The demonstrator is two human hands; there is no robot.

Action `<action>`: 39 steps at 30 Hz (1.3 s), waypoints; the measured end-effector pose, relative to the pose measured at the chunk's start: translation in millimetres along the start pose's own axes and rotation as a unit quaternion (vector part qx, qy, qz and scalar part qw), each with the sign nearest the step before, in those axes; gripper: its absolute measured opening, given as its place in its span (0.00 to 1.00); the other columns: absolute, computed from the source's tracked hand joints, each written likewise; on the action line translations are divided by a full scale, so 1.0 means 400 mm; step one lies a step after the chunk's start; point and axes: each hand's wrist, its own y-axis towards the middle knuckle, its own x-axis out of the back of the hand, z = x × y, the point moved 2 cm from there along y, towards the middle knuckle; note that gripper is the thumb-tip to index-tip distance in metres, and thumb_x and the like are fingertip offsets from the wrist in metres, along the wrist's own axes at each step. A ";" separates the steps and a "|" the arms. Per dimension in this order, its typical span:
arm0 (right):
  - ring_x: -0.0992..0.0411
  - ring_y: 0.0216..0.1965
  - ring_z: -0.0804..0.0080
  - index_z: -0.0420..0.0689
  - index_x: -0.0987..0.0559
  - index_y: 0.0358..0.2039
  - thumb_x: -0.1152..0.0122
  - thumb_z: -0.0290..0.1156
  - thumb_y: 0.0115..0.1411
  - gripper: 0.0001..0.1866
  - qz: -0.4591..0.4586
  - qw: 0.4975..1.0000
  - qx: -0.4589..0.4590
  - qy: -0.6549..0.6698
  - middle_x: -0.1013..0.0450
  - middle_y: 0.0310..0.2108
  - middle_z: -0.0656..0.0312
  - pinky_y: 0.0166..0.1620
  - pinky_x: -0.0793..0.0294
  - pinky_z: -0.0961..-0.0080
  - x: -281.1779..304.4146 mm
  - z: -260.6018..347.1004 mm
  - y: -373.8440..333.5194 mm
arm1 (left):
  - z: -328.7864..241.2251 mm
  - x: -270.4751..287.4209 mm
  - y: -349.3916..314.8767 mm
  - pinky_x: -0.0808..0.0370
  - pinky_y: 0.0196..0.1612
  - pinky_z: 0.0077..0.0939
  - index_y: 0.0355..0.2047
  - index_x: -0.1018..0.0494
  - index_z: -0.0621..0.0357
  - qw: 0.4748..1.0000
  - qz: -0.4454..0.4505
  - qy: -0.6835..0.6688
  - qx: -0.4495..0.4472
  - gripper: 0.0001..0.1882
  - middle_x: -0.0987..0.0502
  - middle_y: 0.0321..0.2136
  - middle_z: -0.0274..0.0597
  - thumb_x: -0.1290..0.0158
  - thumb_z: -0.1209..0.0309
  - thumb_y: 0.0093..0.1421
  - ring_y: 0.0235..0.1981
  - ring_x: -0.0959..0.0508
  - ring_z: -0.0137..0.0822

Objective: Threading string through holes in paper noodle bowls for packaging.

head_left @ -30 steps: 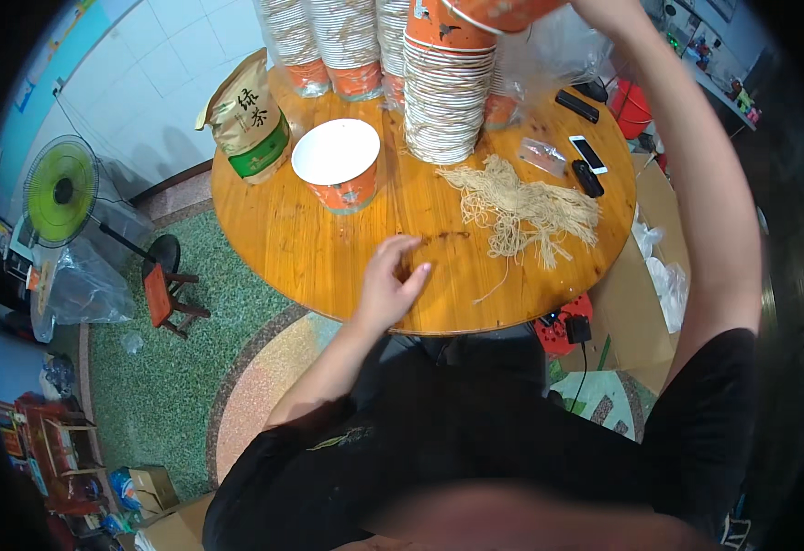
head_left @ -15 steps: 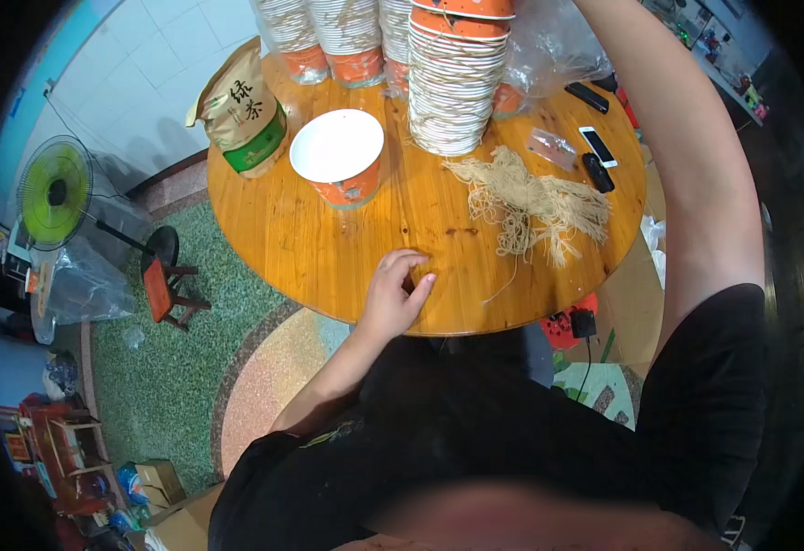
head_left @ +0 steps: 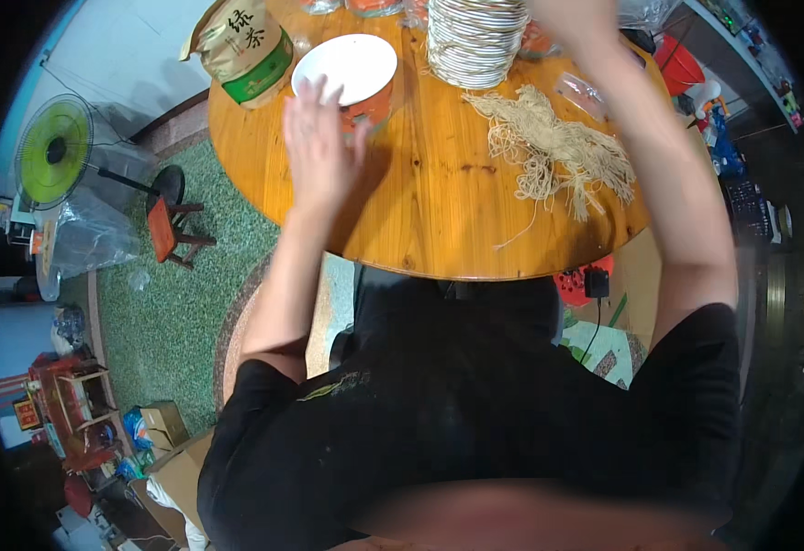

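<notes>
An orange paper bucket with a white inside (head_left: 351, 69) stands on the round wooden table (head_left: 393, 225). My left hand (head_left: 319, 151) is open, fingers spread, over its near left rim; whether the fingertips touch it I cannot tell. Toward the top edge, my right hand (head_left: 578, 20) is beside the tall stack of nested paper buckets (head_left: 477, 46). It is smeared and partly cut off, so its fingers do not show. Between my forearms lies a loose, tangled bundle of beige string (head_left: 558, 147), with one strand trailing toward me.
A gold and green foil bag (head_left: 246, 55) stands at the table's left. Right of the string lies a small clear plastic packet (head_left: 581, 95). On the floor to the left are a green-bladed fan (head_left: 56, 150) and a red wooden stool (head_left: 165, 230).
My left hand has gone from the near table edge up and left to the single bucket, its fingers spreading. The right hand has come down into view. The whole view has shifted.
</notes>
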 end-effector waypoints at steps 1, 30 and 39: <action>0.25 0.50 0.46 0.40 0.18 0.46 0.32 0.32 0.56 0.18 0.004 1.000 -0.004 0.000 0.21 0.45 0.46 0.54 0.26 0.60 0.016 0.041 -0.089 | 0.021 0.002 0.031 0.42 0.69 0.57 0.52 0.24 0.57 0.999 0.006 0.042 -0.007 0.23 0.24 0.56 0.51 0.34 0.67 0.57 0.61 0.27 0.52; 0.28 0.51 0.57 0.41 0.21 0.32 0.35 0.26 0.56 0.04 0.398 0.899 -0.124 0.132 0.24 0.39 0.60 0.55 0.31 0.59 0.258 0.189 -0.774 | -0.308 0.057 -0.074 0.25 0.41 0.36 0.34 0.19 0.56 0.971 0.149 -0.149 -0.115 0.19 0.19 0.31 0.39 0.30 0.55 0.52 0.34 0.19 0.45; 0.25 0.39 0.51 0.40 0.25 0.36 0.38 0.23 0.61 0.04 0.264 0.871 -0.307 0.278 0.26 0.34 0.54 0.45 0.27 0.60 0.308 0.290 -0.681 | -0.398 0.120 -0.176 0.21 0.36 0.29 0.51 0.23 0.63 0.903 0.185 -0.388 -0.006 0.24 0.22 0.41 0.46 0.30 0.68 0.56 0.35 0.20 0.39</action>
